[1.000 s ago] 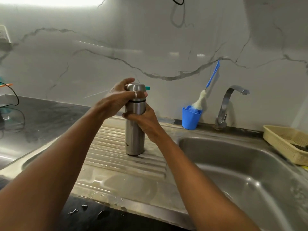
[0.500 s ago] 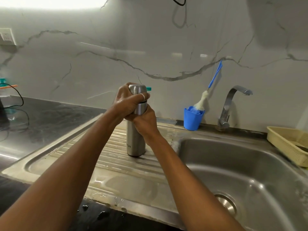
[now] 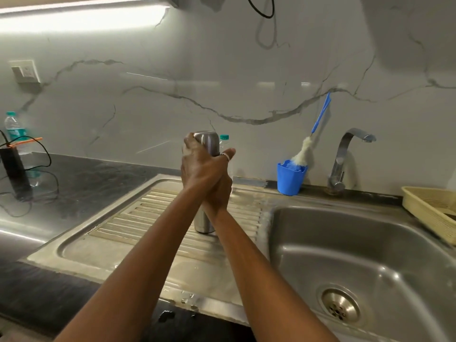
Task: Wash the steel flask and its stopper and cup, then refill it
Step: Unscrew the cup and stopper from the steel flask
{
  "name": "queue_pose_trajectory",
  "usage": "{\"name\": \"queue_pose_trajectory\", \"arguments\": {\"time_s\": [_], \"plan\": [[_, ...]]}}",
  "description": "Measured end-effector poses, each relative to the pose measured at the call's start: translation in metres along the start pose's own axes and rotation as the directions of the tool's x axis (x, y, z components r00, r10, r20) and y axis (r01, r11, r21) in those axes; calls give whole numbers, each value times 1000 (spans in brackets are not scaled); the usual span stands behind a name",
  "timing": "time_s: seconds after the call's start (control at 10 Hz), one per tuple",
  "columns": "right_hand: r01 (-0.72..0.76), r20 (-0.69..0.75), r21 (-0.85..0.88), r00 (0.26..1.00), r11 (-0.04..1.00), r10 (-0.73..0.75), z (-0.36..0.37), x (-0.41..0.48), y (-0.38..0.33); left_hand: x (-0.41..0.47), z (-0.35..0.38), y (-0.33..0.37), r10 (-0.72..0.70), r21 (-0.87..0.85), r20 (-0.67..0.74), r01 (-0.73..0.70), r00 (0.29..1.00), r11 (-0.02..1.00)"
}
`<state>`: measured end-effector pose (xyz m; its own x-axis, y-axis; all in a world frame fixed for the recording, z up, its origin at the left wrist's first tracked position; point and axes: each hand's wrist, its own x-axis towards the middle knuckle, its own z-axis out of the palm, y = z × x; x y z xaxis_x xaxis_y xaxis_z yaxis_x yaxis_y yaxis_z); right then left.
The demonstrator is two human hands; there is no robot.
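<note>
The steel flask [image 3: 203, 224] stands upright on the ribbed draining board [image 3: 138, 218] left of the sink. Its steel cup [image 3: 209, 141] sits on top as a cap. My left hand [image 3: 202, 166] wraps round the cup and the flask's neck from the left. My right hand [image 3: 218, 193] grips the flask's body just below, partly under my left hand. Most of the flask's middle is hidden by both hands. The stopper is not visible.
The sink basin [image 3: 370, 243] with its drain [image 3: 340, 308] lies to the right, a tap [image 3: 345, 159] behind it. A blue cup [image 3: 290, 178] holds a bottle brush [image 3: 303, 151]. A beige basket [image 3: 434, 208] sits far right. Plastic bottles [image 3: 14, 132] and cables [image 3: 37, 154] stand on the left counter.
My left hand has turned round the cup, its fingers moving from the front to the left side. The view has pulled back and shifted; the flask stays on the draining board.
</note>
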<state>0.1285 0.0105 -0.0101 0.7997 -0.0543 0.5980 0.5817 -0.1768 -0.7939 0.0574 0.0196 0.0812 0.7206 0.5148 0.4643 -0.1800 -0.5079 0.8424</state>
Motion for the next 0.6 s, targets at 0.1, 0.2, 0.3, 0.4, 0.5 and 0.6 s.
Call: {"name": "queue_pose_trajectory", "arguments": {"time_s": [0.1, 0.2, 0.3, 0.4, 0.5, 0.6], "plan": [[-63, 4, -186, 998, 981, 65, -16, -16, -34, -3, -14, -8, 4, -64, 28, -2, 1000, 998], [-133, -27, -132, 991, 982, 131, -20, -9, -40, 6, -29, -14, -14, -156, 50, 21, 999, 987], [-155, -1, -33, 988, 987, 155, -21, -12, -43, 21, -37, -18, -33, -197, 177, 68, 984, 978], [-155, 20, 13, 988, 988, 155, -23, -12, -39, 33, -42, -19, -25, -229, 405, 128, 914, 965], [-160, 14, 33, 987, 987, 160, -23, -11, -38, 37, -48, -20, 84, -250, 533, 62, 842, 966], [-143, 16, 29, 990, 989, 142, -21, -12, -36, 40, -59, -30, 142, -293, 563, 36, 814, 955]]}}
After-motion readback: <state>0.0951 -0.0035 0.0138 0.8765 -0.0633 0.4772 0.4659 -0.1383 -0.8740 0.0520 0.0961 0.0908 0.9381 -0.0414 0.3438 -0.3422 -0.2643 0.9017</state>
